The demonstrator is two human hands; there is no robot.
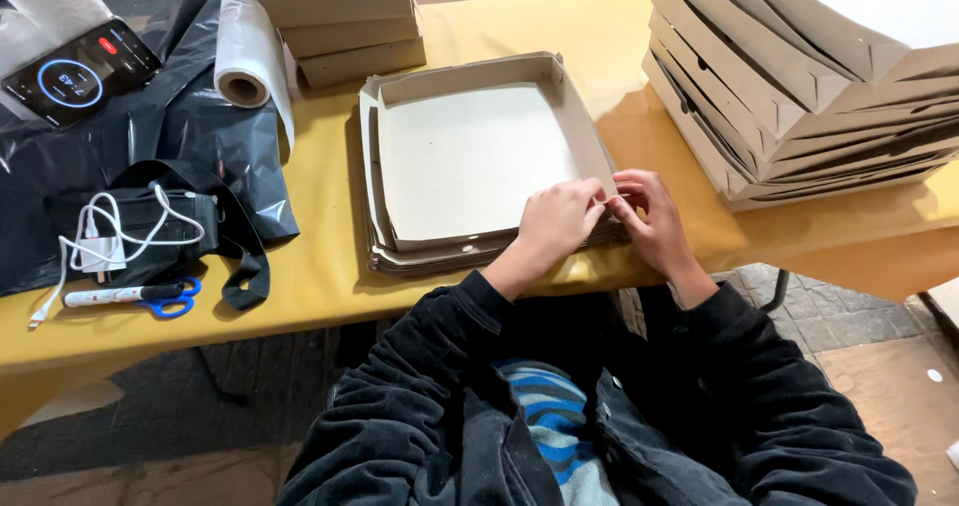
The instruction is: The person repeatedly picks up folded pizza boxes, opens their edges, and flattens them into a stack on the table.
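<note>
Fingers of your left hand (555, 221) and right hand (649, 216) are pinching the near right corner of the half-folded cardboard box (470, 156), which is lying on flat blanks on the yellow table (320, 256).

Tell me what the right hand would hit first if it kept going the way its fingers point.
The right hand points left, toward the near right corner of the cardboard tray. It would meet the left hand first, as their fingertips already look touching at that corner wall, though exact depth is hard to judge.
</note>
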